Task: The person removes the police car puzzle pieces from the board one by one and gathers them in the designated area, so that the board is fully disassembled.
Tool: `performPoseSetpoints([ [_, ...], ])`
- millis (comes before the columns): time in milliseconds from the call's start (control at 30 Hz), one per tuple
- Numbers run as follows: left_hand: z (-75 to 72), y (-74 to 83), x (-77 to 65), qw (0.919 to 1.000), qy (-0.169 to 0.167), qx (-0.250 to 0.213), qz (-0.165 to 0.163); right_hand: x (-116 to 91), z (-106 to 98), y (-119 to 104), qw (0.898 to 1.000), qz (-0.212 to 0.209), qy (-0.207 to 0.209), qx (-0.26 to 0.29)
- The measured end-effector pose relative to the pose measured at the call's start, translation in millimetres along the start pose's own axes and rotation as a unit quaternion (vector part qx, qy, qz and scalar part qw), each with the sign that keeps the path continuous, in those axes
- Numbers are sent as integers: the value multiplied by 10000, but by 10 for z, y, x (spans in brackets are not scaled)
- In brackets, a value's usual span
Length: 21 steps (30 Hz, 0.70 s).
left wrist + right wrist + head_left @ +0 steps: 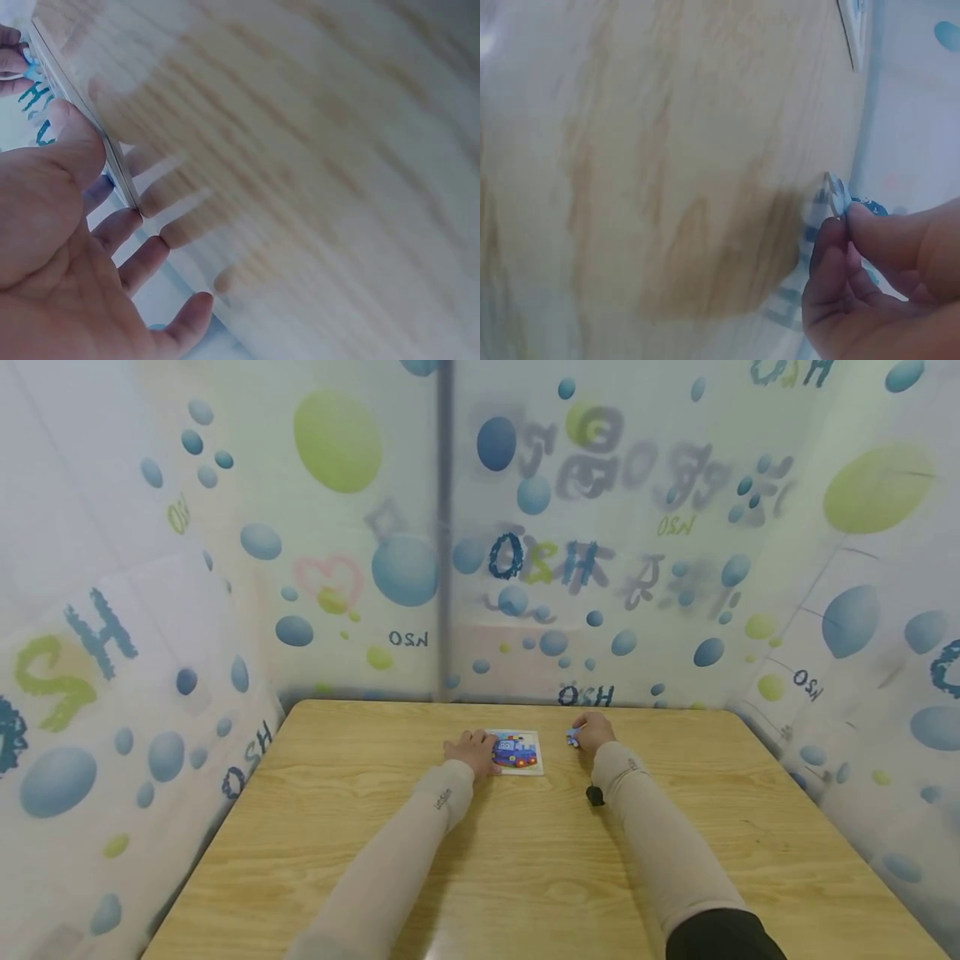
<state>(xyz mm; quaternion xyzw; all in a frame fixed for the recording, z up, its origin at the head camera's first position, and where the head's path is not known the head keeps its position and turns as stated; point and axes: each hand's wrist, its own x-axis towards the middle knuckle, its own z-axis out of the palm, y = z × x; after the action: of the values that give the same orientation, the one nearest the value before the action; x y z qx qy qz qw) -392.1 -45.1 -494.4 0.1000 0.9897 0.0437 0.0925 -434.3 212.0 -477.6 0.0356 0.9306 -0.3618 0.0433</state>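
Note:
A small square jigsaw puzzle in a white frame lies flat on the table, showing a blue cartoon vehicle. My left hand rests at its left side with spread fingers touching the frame. From the left wrist view, the thumb and fingertips lie along the thin edge of the puzzle board. To the right of the puzzle, my right hand pinches a light blue puzzle piece between thumb and fingers. That piece is just above the tabletop, apart from the board.
The wooden table reaches back to a patterned curtain, with similar sheets on both sides. A small black object sits at the right wrist.

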Motion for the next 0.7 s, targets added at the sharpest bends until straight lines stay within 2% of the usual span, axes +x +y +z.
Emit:
performPoseSetpoints([
  [533,-14,-38,5,9998,93,71,133,65,-20,19,9971,-265,169,-700],
  [700,-14,-37,-6,9999,33,109,122,60,-18,-1,9951,-380,154,-903],
])
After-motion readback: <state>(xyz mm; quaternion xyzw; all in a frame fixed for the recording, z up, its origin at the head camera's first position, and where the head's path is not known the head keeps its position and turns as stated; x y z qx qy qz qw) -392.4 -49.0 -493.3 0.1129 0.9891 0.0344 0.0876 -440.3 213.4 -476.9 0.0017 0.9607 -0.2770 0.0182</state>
